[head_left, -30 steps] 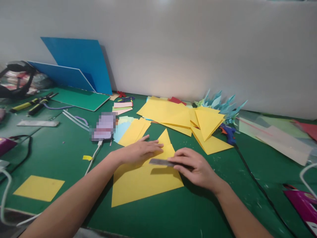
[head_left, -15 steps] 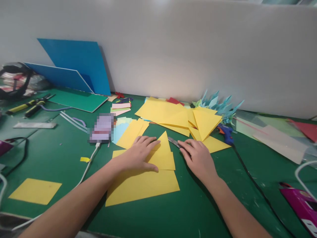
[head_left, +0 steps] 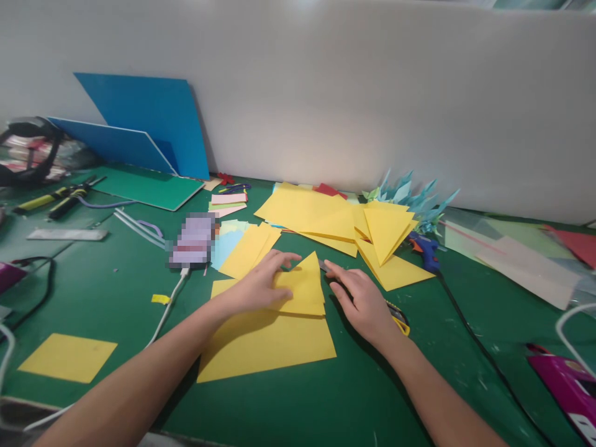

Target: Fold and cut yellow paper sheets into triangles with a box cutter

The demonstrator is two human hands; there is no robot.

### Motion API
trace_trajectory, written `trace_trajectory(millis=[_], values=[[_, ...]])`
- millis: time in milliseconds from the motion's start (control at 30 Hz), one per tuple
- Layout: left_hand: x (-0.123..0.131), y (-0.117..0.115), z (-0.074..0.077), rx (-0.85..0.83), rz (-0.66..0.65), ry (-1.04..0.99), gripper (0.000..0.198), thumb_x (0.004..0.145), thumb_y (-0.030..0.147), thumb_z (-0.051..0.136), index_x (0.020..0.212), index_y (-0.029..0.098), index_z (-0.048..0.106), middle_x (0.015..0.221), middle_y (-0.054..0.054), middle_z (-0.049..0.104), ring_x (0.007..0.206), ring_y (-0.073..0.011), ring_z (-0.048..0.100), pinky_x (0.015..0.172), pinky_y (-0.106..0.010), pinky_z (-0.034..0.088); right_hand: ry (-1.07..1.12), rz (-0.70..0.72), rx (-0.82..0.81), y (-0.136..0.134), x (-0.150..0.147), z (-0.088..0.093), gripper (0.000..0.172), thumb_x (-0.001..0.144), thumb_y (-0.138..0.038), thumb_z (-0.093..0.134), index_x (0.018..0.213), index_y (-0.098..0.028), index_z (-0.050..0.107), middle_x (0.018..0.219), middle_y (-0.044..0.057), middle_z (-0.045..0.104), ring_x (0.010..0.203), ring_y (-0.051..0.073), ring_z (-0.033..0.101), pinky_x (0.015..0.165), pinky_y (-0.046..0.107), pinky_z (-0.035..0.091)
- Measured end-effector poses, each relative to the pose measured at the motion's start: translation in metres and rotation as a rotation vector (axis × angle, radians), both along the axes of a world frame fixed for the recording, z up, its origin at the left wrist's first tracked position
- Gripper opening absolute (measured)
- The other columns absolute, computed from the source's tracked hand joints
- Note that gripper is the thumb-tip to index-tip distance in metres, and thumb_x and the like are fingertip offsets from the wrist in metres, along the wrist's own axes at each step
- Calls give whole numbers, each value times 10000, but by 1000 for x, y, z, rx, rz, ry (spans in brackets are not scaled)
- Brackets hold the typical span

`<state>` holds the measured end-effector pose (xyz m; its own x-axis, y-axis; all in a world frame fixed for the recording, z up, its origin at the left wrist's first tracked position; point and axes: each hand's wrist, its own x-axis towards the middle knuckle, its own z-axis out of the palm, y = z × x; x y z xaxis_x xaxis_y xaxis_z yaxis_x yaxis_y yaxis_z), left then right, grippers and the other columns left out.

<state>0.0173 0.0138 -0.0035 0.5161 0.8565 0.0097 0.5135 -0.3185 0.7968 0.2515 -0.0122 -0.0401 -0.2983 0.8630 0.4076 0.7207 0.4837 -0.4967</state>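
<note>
My left hand (head_left: 261, 284) grips a folded sheet of yellow paper (head_left: 305, 287) by its left side, thumb in front and fingers bent behind. This piece has a peaked top and is raised slightly over a larger flat yellow sheet (head_left: 270, 347). Close to its right edge, my right hand (head_left: 358, 298) is closed on a utility knife (head_left: 399, 318). The knife's blade tip shows past the fingertips, and its yellow and black end sticks out beside the wrist. Most of the knife is hidden under the hand.
Folded yellow sheets (head_left: 307, 211) and a yellow triangle (head_left: 384, 233) lie behind the hands. A blue glue gun (head_left: 426, 251) with a black cord is at the right. A phone (head_left: 190, 241) on a white cable lies left. Blue boards (head_left: 153, 124) lean on the wall.
My left hand has gone from lying flat on the folded paper to gripping and lifting it. My right hand has shifted slightly left and down, and the knife's handle end now shows.
</note>
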Motion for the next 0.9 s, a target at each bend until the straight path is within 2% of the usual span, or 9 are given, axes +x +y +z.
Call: trace_trajectory(millis=[133, 333, 433, 567, 667, 767, 900], values=[[-8, 6, 10, -149, 142, -3, 540, 757, 284, 617, 1267, 248, 442, 1139, -68, 518, 883, -200, 571, 746, -348, 478, 9, 1, -36, 0, -1, 1, 389, 934, -280, 393, 1294, -195, 514, 1000, 90, 685, 903, 254, 572, 777, 399, 489], [-14, 12, 7, -305, 182, -200, 606, 696, 355, 714, 1245, 252, 477, 1261, -105, 505, 1090, -252, 545, 859, -371, 458, 113, -21, -81, -2, -1, 1, 401, 936, -349, 387, 1293, -225, 520, 976, 88, 689, 909, 261, 586, 792, 417, 492], [-13, 11, 7, -266, 162, -319, 552, 691, 359, 727, 1187, 249, 510, 1281, -79, 503, 1166, -251, 496, 891, -349, 445, 320, -2, -202, -5, -3, 3, 452, 936, -429, 394, 1340, -235, 462, 1047, 89, 682, 983, 258, 604, 855, 427, 486], [-10, 4, 15, -329, 64, -467, 433, 700, 393, 722, 1049, 225, 529, 1100, -41, 567, 912, -191, 596, 730, -296, 492, 698, 154, -488, -12, -10, 6, 608, 890, -565, 440, 1403, -254, 344, 1166, 95, 646, 1044, 233, 614, 863, 383, 508], [-6, 1, 13, -326, 20, -473, 378, 691, 385, 732, 943, 209, 514, 975, -16, 565, 812, -153, 587, 663, -263, 488, 845, 220, -589, -16, -13, 7, 667, 814, -620, 534, 1370, -282, 388, 1177, 83, 641, 1092, 223, 591, 881, 353, 500], [-3, 2, 2, -297, 91, -423, 381, 720, 413, 698, 983, 218, 503, 964, -20, 576, 819, -161, 594, 686, -292, 498, 912, 246, -677, -16, -12, 8, 669, 770, -614, 599, 1327, -282, 435, 1039, 67, 684, 940, 211, 647, 811, 344, 522], [-2, 7, -9, -226, 216, -341, 363, 733, 420, 675, 995, 224, 517, 973, -33, 618, 897, -203, 610, 765, -352, 505, 940, 251, -776, -13, -12, 10, 658, 773, -600, 596, 1289, -219, 449, 741, 21, 669, 597, 157, 620, 550, 275, 500]])
